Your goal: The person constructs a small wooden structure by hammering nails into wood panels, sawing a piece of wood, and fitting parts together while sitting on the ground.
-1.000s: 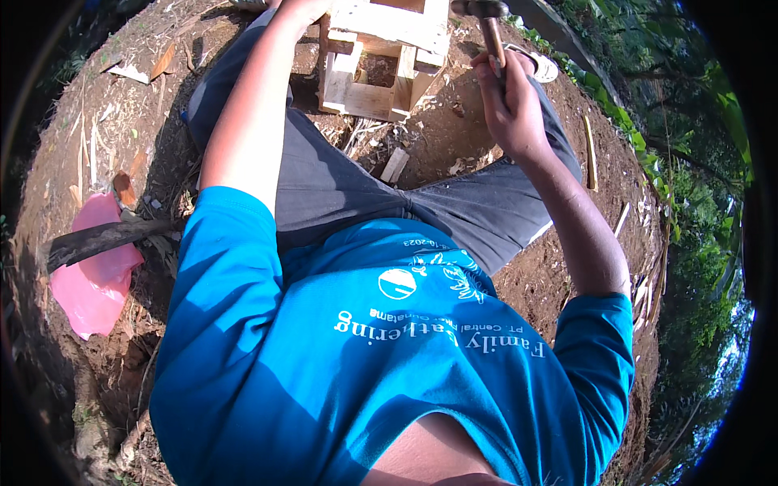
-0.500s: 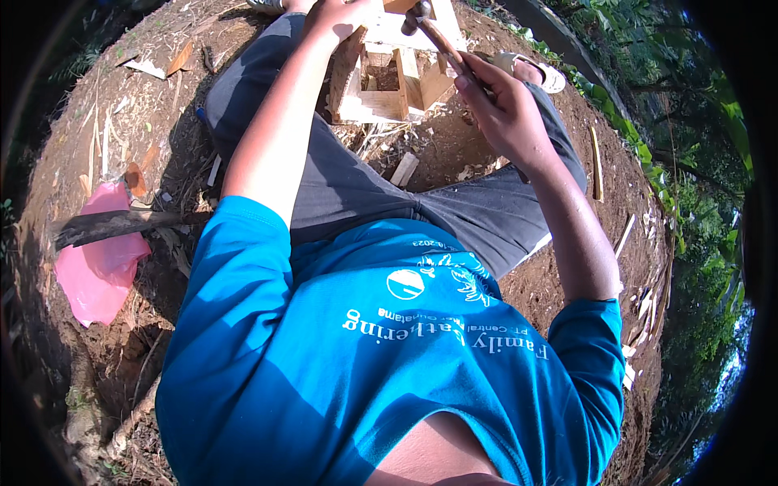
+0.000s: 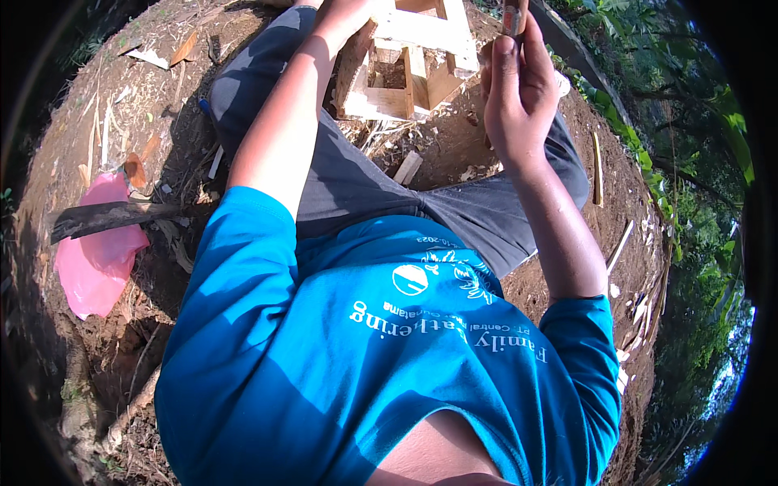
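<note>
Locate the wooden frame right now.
In the head view, the wooden frame is at the top edge near the middle, between the legs, with the left hand at its upper left and the right hand to its right.

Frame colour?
The frame is pale tan, like bare wood, sunlit almost white in places; best seen in the head view.

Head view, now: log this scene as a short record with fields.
Left hand: at the crate's left side, partly out of frame; grip unclear
Right hand: wrapped round a handle that runs out of frame
Crate: wooden, on the ground between the legs
Nearby: offcut on the ground
Far left: pink sheet, dark stick across it
</note>
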The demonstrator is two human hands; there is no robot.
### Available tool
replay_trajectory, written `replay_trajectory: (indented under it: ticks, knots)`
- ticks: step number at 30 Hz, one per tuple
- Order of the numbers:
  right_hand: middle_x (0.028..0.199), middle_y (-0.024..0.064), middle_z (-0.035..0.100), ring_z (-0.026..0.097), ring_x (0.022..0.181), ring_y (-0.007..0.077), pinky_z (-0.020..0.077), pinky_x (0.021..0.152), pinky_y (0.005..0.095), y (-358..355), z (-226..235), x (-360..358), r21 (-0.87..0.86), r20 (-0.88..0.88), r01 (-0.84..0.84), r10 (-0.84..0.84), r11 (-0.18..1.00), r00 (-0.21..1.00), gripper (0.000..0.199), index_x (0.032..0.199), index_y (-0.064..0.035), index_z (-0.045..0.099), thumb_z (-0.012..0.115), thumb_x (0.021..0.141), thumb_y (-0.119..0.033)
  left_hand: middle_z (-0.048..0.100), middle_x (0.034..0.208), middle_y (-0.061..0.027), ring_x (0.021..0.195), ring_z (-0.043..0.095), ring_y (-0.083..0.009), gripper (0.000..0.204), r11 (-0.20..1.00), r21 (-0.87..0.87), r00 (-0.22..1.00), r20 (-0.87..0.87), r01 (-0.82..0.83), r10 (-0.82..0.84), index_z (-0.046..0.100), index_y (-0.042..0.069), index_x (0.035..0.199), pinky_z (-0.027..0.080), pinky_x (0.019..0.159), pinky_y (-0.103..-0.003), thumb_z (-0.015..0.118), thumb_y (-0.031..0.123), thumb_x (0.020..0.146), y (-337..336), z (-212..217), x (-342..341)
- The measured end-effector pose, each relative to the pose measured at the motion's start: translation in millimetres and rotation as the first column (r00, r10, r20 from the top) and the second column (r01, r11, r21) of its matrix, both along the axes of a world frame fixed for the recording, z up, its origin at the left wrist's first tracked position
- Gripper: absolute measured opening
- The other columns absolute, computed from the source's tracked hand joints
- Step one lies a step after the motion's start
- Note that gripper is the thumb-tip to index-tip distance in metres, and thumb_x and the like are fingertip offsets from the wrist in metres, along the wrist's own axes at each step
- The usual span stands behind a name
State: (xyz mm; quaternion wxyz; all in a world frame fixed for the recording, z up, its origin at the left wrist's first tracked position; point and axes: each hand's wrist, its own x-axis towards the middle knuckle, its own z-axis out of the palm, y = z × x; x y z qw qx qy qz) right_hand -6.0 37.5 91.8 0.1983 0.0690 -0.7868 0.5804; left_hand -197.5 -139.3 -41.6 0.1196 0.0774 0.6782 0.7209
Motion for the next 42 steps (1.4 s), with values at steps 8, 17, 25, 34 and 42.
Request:
replay_trajectory:
  ticks: [8,17,25,34,42]
  knots:
    - [0.118,0.0132,0.071,0.065,0.108,0.0131,0.0490,0.095,0.0282,-5,-10,-2,-0.071,0.115,0.029,-0.020,0.997,0.993,0.040,0.142,0.0047,0.053,0.055,0.107,-0.014,0.066,0.075,-0.0039,0.064,0.062,-0.0112,0.029,0.998,-0.009,0.998,0.017,-0.060,0.060,0.060,0.004,0.085,0.048,0.054,-0.028,0.072,0.027,0.096,-8,-40,-17]
    - [0.101,0.0177,0.073,0.070,0.096,0.0150,0.0524,0.087,0.0321,-7,-17,-5,0.027,0.153,-0.019,0.014,0.999,0.988,0.044,0.144,-0.0019,0.054,0.060,0.103,-0.017,0.066,0.077,-0.0032,0.065,0.063,-0.0129,0.026,0.995,-0.048,0.995,-0.038,-0.092,0.090,0.060,0.004,0.089,0.050,0.057,-0.029,0.072,0.026,0.096,-17,-42,-24]
    - [0.106,0.0184,0.074,0.071,0.095,0.0229,0.0533,0.087,0.0346,7,-29,-12,0.189,0.304,-0.090,0.029,0.978,0.952,0.041,0.142,-0.0045,0.057,0.058,0.104,-0.022,0.066,0.079,-0.0026,0.066,0.064,-0.0143,0.024,0.994,-0.020,0.993,-0.042,-0.112,0.111,0.059,0.004,0.094,0.052,0.059,-0.030,0.071,0.025,0.096,-11,-49,-29]
    - [0.102,0.0244,0.072,0.072,0.094,0.0392,0.0543,0.087,0.0397,11,-31,-11,0.327,0.396,-0.169,0.027,0.930,0.918,0.037,0.136,-0.0055,0.060,0.059,0.102,-0.020,0.063,0.083,-0.0029,0.066,0.063,-0.0163,0.027,0.961,0.254,0.993,0.011,-0.113,0.114,0.053,0.010,0.122,0.053,0.058,-0.032,0.063,0.018,0.098,-29,-36,19]
    - [0.112,0.0292,0.068,0.069,0.109,0.0407,0.0540,0.091,0.0426,0,-21,-5,0.439,0.544,-0.274,-0.009,0.856,0.839,0.044,0.141,-0.0042,0.054,0.060,0.098,-0.008,0.060,0.109,-0.0043,0.100,0.062,-0.0137,0.045,0.976,0.210,0.993,-0.093,-0.054,0.075,0.046,0.008,0.136,0.052,0.081,-0.028,0.067,0.013,0.097,-23,-26,17]
